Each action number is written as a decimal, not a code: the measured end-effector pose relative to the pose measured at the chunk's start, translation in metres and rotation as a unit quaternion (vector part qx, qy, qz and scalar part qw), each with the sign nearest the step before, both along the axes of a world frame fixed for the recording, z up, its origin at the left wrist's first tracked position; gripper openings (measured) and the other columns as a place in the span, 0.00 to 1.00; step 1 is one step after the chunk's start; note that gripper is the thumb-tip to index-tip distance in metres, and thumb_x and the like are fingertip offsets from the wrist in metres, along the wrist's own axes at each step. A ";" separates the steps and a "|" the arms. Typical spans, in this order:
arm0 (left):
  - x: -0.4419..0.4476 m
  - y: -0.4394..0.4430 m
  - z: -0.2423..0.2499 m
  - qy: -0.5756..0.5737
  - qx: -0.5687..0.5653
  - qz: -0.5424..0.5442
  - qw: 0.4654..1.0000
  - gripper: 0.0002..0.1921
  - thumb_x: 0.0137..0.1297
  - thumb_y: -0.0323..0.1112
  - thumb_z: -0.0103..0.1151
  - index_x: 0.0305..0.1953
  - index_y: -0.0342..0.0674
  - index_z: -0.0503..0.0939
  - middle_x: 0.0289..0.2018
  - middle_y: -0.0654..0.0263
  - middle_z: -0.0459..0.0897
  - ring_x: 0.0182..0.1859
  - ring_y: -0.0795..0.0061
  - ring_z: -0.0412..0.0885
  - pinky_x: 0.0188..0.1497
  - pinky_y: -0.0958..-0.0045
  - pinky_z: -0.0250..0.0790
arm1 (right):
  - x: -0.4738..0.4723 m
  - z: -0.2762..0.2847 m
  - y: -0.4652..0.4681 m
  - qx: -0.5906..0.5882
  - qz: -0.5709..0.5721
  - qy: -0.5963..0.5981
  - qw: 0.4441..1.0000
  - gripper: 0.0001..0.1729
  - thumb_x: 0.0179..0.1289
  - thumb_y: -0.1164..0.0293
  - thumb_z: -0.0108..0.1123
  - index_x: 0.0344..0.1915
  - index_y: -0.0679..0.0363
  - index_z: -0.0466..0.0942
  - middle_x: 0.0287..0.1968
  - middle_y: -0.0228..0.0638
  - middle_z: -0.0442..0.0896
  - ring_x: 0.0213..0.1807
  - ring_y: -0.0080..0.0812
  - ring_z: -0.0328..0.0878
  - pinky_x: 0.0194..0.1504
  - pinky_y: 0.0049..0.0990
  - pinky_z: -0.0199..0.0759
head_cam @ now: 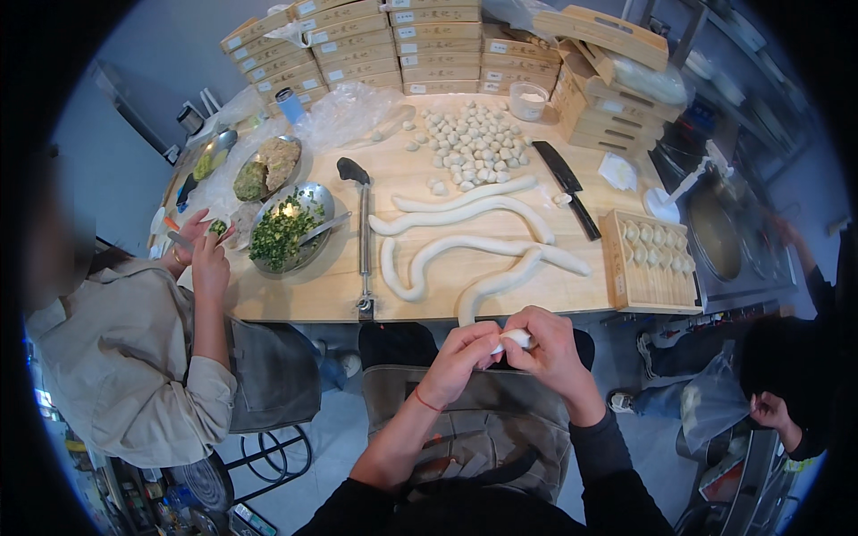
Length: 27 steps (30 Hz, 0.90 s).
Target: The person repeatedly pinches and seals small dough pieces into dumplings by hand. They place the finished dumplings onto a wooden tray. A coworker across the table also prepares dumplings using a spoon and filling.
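A long rope of white dough (479,291) runs off the table's front edge and up into my hands. My left hand (459,355), with a red cord at the wrist, grips it from the left. The fingers of my right hand (553,342) close on the same dough, and a pale end shows between both thumbs. Other dough ropes (462,213) lie curved on the wooden tabletop (308,301). Behind them sits a heap of small cut dough pieces (476,137). A black-handled cleaver (560,167) lies to the right, a small dough piece beside its handle.
A metal rod (364,231) is clamped at the table edge. Left, a person (134,368) holds filling near a bowl of chopped greens (285,234). A wooden tray of dumplings (650,261) stands right, beside a pot (716,231). Stacked wooden boxes (439,50) line the back.
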<state>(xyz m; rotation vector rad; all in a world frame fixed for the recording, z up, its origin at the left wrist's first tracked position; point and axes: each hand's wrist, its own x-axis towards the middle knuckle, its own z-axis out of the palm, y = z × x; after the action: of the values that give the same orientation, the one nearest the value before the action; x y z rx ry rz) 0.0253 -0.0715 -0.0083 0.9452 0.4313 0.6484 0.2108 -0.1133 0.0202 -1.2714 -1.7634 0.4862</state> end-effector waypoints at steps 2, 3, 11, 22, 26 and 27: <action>-0.002 -0.001 0.001 0.022 0.039 -0.003 0.999 0.15 0.80 0.42 0.50 0.34 0.39 0.77 0.27 0.77 0.70 0.29 0.89 0.59 0.31 0.82 0.51 | 0.000 -0.007 0.002 -0.032 -0.012 0.051 0.998 0.08 0.62 0.71 0.69 0.38 0.60 0.81 0.29 0.37 0.81 0.27 0.38 0.78 0.33 0.29 0.73; -0.004 -0.002 0.003 0.024 0.032 -0.004 0.999 0.16 0.80 0.42 0.49 0.35 0.39 0.78 0.28 0.76 0.71 0.29 0.89 0.60 0.31 0.82 0.52 | 0.000 -0.010 0.004 -0.038 -0.008 0.088 0.995 0.07 0.64 0.71 0.68 0.38 0.61 0.80 0.28 0.36 0.80 0.26 0.35 0.77 0.32 0.28 0.73; 0.003 0.003 0.014 0.127 0.068 0.089 0.985 0.24 0.85 0.51 0.34 0.61 0.40 0.73 0.33 0.67 0.81 0.29 0.85 0.68 0.29 0.83 0.57 | -0.006 0.009 -0.006 -0.150 0.006 0.119 0.982 0.13 0.67 0.76 0.65 0.51 0.62 0.82 0.37 0.33 0.80 0.33 0.29 0.78 0.37 0.26 0.73; -0.003 0.009 -0.006 0.054 0.034 0.004 0.998 0.19 0.83 0.46 0.42 0.37 0.41 0.76 0.27 0.75 0.69 0.29 0.86 0.62 0.31 0.80 0.54 | -0.003 0.010 -0.004 -0.083 -0.008 0.058 0.995 0.13 0.58 0.73 0.74 0.43 0.61 0.84 0.37 0.38 0.82 0.36 0.37 0.82 0.40 0.29 0.77; -0.002 0.007 -0.007 0.006 -0.034 -0.009 0.999 0.16 0.81 0.43 0.48 0.36 0.42 0.77 0.25 0.79 0.65 0.29 0.89 0.60 0.31 0.81 0.51 | -0.005 0.008 -0.002 -0.063 -0.001 0.081 0.995 0.14 0.56 0.74 0.74 0.43 0.62 0.84 0.36 0.38 0.81 0.36 0.37 0.82 0.40 0.29 0.76; -0.001 0.007 -0.006 -0.006 -0.039 -0.003 0.999 0.15 0.81 0.42 0.49 0.36 0.41 0.77 0.25 0.79 0.65 0.29 0.89 0.59 0.31 0.82 0.51 | -0.006 0.007 -0.002 -0.063 -0.005 0.071 0.995 0.14 0.56 0.75 0.74 0.42 0.62 0.83 0.36 0.38 0.81 0.36 0.37 0.82 0.39 0.30 0.76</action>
<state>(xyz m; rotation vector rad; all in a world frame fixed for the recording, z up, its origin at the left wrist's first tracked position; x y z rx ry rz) 0.0238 -0.0648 -0.0147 0.8670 0.4397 0.6268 0.2048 -0.1148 0.0272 -1.2994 -1.6278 0.6758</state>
